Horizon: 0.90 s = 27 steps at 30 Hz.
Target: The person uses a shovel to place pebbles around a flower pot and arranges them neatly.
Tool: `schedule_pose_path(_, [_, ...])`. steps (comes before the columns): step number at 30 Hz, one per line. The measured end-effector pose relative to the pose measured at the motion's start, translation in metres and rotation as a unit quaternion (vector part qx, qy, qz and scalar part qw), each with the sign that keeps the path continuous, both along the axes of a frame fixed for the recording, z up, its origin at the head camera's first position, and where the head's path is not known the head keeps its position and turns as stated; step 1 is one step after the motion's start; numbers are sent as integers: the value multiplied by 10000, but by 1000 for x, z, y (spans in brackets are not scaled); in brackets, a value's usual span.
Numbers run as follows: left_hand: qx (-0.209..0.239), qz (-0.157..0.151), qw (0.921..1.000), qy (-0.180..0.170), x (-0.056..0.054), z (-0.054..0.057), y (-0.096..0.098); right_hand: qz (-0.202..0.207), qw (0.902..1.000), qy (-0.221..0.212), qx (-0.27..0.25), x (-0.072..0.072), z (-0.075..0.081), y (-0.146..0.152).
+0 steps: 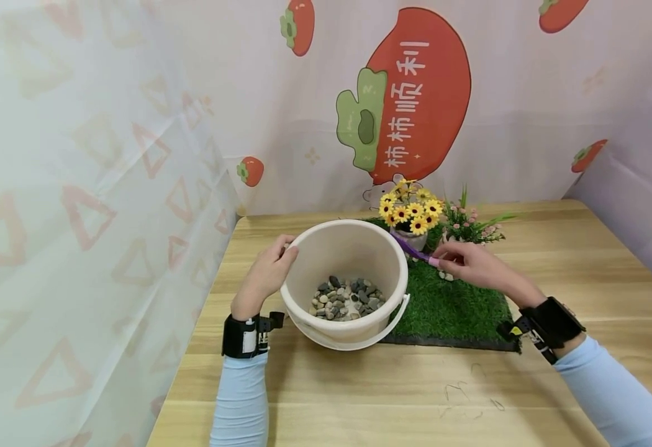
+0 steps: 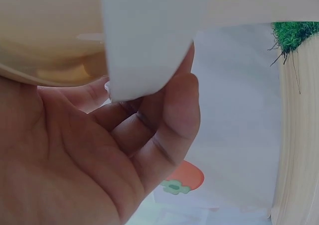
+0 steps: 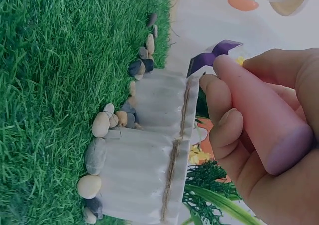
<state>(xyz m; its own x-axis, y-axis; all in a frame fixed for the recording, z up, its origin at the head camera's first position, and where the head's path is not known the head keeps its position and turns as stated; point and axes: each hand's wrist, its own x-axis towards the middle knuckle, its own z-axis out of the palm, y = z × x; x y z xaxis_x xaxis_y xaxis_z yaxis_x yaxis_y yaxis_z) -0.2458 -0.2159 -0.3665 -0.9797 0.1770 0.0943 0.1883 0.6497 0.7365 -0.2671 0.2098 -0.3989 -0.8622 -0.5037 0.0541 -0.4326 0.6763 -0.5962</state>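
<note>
A cream bucket (image 1: 319, 251) with pebbles (image 1: 339, 301) in its bottom stands on the table, its white handle (image 1: 395, 324) hanging at the front right. My left hand (image 1: 266, 271) grips the rim on its left side; the left wrist view shows curled fingers at the pale bucket wall (image 2: 149, 41). In my right hand (image 1: 475, 266) is a small garden trowel (image 3: 259, 108), its pink handle wrapped by the fingers. The purple blade points left, close to the bucket's right rim and overlapping the sunflower pot (image 1: 417, 241) in the head view.
Under the pots lies an artificial grass mat (image 1: 449, 320), right of the bucket. Yellow sunflowers (image 1: 412, 210) and a pink-flowered plant (image 1: 466, 223) stand at its back. Small stones (image 3: 100, 124) line the pot bases. A printed curtain (image 1: 303, 124) hangs behind the wooden table (image 1: 371, 397).
</note>
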Motion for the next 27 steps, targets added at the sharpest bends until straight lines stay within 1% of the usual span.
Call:
schedule_pose_path(5, [-131,22,9999,61,-2,1,1,-18,9994,348,-68,7,1,3])
schedule_pose_path(12, [-129,34,9998,110,0,1,1,-21,9982,606,41,19,0,8])
schedule_pose_path(17, [-111,49,9999,102,1,-1,1,-136,9979,635,46,32,-2,15])
schedule_pose_path(22, [-74,42,9999,90,0,-1,2,-239,9977,637,62,44,-9,26])
schedule_pose_path(27, [-49,103,9999,89,1,-1,1,-325,9967,745,-44,51,-12,31])
